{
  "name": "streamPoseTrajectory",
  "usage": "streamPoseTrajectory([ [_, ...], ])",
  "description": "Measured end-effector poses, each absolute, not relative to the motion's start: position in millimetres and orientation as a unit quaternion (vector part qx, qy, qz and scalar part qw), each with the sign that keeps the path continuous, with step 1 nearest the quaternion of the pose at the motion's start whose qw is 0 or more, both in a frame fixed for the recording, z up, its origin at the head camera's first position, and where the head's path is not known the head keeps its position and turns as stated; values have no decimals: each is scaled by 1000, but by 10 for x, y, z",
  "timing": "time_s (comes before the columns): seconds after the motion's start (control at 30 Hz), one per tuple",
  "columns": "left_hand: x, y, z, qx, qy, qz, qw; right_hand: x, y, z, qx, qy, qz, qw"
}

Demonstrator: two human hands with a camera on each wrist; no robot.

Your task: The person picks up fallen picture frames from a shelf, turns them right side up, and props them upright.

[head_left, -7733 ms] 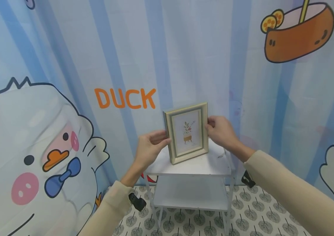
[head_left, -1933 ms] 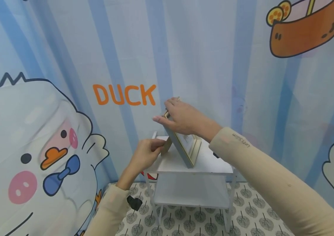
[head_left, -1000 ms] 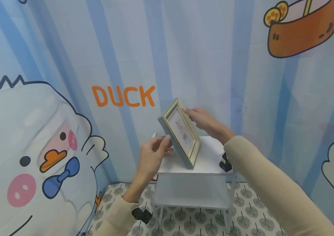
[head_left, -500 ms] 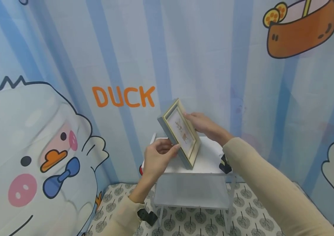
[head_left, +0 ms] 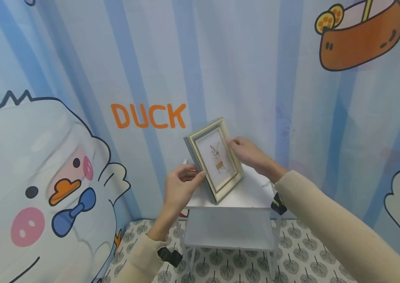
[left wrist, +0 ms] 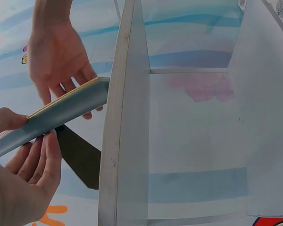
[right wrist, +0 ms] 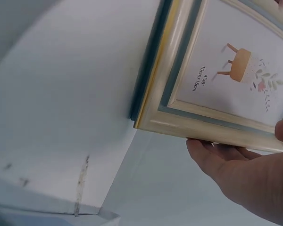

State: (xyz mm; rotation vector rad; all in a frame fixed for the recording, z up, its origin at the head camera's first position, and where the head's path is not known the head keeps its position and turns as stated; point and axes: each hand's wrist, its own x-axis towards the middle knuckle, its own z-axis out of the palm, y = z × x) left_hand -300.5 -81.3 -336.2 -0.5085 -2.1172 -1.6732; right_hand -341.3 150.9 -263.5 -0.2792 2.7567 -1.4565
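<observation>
A gold-edged picture frame [head_left: 217, 159] with a small plant print leans back on the upper shelf of a white rack, turned slightly to the right. Its dark back stand [left wrist: 80, 155] is swung out behind it in the left wrist view. My left hand [head_left: 180, 186] holds the frame's left side, thumb at the front edge and fingers behind, close to the stand. On the opposite side, my right hand [head_left: 253, 155] grips the edge, its thumb in front and fingers behind, as the right wrist view shows with the hand [right wrist: 254, 179] at the frame's edge.
The white rack [head_left: 228, 228] has a lower shelf beneath the top one. Behind it hangs a blue-striped curtain [head_left: 249, 78] with cartoon prints. Patterned flooring [head_left: 239, 259] surrounds the rack's legs. Both wrists carry small black cameras.
Earlier my right hand lay over the frame's top while my left held the back stand. Both hands have since moved to the sides, and the frame has turned to face me more.
</observation>
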Motion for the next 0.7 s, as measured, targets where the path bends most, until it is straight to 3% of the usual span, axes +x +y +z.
streamPoseTrajectory([
  [0.47,-3094,-945,-3268,-175,-760,-615,119,-3074,1641,-2760,-120,898,-422,-33],
  [0.7,-3187,-1009,-3196,-172,-761,-620,85,-2942,1628,-2839,-107,904,-399,-108],
])
